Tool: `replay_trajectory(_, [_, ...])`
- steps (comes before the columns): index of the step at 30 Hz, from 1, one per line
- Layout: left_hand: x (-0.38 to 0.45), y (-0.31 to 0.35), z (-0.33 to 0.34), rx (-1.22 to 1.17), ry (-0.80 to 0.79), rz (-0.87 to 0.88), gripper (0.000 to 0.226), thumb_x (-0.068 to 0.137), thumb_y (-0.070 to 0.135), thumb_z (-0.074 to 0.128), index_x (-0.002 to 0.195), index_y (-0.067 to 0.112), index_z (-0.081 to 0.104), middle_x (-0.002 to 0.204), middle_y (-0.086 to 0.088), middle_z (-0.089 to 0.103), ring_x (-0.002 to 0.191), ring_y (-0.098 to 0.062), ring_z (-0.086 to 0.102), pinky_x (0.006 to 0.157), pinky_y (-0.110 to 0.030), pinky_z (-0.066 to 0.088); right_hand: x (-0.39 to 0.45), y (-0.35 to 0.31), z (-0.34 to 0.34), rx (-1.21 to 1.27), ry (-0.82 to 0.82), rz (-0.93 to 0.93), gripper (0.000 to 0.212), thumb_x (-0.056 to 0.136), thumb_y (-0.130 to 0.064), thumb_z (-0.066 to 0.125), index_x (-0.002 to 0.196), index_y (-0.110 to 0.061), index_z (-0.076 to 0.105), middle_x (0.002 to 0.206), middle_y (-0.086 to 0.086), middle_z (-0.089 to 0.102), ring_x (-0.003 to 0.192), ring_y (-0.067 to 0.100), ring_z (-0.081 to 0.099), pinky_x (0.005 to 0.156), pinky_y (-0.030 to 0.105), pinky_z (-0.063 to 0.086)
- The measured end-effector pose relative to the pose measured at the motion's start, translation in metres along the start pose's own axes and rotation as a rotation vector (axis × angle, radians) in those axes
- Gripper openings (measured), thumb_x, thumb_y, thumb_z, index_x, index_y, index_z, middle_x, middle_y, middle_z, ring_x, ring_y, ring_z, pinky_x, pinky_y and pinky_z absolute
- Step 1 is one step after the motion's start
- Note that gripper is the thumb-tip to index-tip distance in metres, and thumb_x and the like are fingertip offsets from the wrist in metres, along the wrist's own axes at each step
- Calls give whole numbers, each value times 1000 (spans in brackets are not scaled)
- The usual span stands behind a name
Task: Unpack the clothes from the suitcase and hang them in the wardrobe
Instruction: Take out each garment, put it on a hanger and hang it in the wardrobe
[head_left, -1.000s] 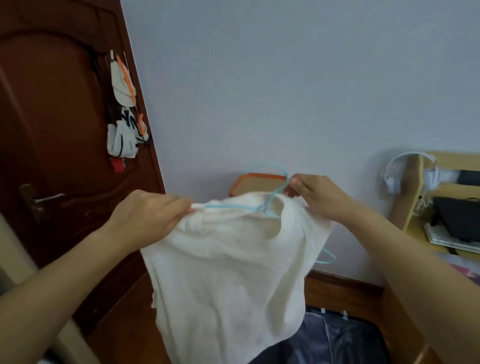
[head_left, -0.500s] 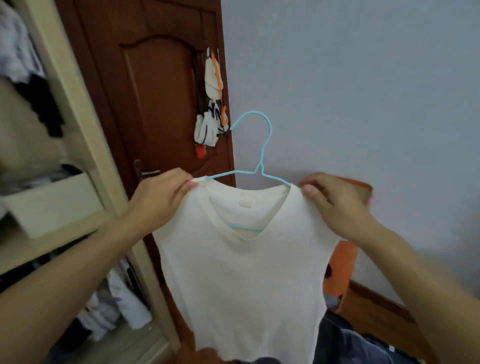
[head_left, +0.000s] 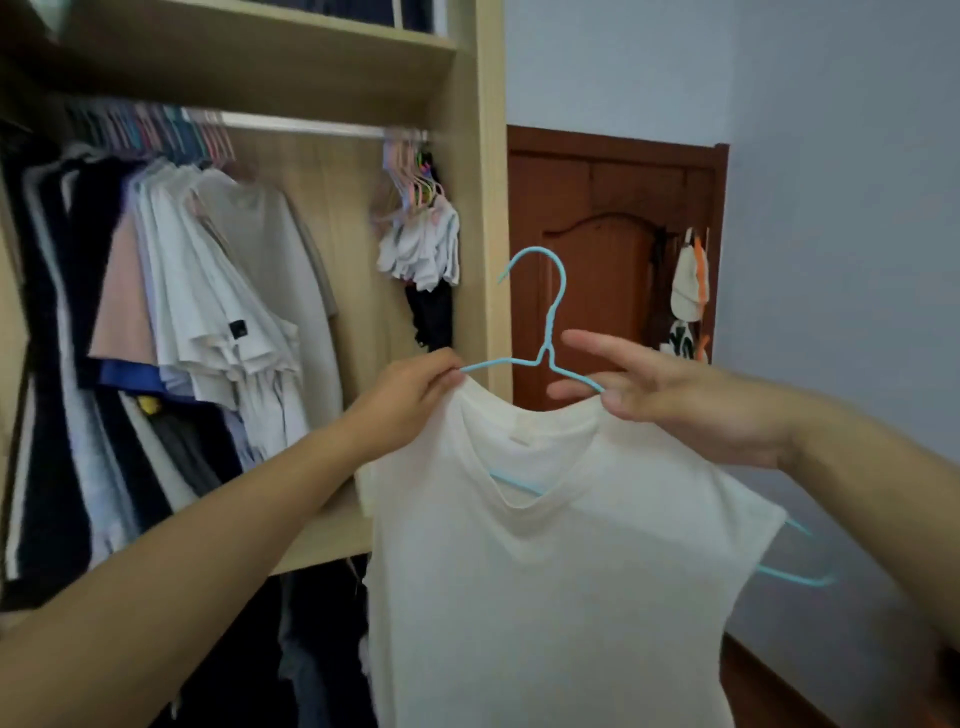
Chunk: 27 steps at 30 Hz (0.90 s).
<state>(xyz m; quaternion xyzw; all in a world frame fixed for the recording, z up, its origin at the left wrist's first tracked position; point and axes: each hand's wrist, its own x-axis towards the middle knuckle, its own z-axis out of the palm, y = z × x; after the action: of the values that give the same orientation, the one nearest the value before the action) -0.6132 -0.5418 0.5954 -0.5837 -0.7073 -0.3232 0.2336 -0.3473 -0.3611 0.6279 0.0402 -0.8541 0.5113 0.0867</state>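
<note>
Tee on hanger, hang step pending.
Left hand (head_left: 410, 395) pinches cream T-shirt (head_left: 545, 561) shoulder on blue wire hanger (head_left: 545, 332); right hand (head_left: 670, 400) pinches the other shoulder, fingers spread. Next: hook onto wardrobe rail (head_left: 311, 127), far left.

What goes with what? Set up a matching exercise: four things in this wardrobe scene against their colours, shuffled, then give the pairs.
Things:
1. hanger
2. T-shirt held by the left hand and right hand
3. door
4. wall

Colours:
A. reddish brown
B. cream white
C. pale grey-blue
D. light blue

Pairs: 1-D, 2-B, 3-A, 4-C
</note>
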Motion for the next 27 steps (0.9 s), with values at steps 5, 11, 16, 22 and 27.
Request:
replay_trajectory(5, [12,-95,-43,27,-9,-25,34,106,25,48,77,41,43,71,20,55,71,4,52,61,-16,33,98,3,47,284,-85,-104,64,84,-48,73,135,-12,59,141,12,59,128,28,58,101,35,51])
replay_trajectory(11, [38,-243,-101,303,-1,-23,26,105,37,47,127,28,58,120,6,57,108,-12,54,91,-38,47,247,-1,99,360,81,-284,46,98,-18,46,142,-4,48,143,10,57,135,21,52,108,35,46])
replay_trajectory(16, [70,-348,-194,573,308,-59,34,101,26,53,129,12,65,123,-15,61,111,-35,58,92,-45,51,352,-57,61,307,192,-374,44,100,-6,44,143,-7,48,141,7,60,132,17,55,103,30,49])
replay_trajectory(22, [79,-420,-246,865,386,-226,55,90,41,42,134,15,62,134,-26,54,123,-45,48,103,-56,41,493,-81,26,277,211,-383,44,101,-4,43,144,-11,47,141,2,60,130,15,56,102,29,50])
replay_trajectory(27, [100,-447,-268,900,390,-370,66,92,54,30,150,27,47,153,-24,41,140,-45,37,114,-56,32,613,-95,13,218,302,-401,43,103,-5,44,146,-10,45,142,3,58,126,13,58,99,23,51])
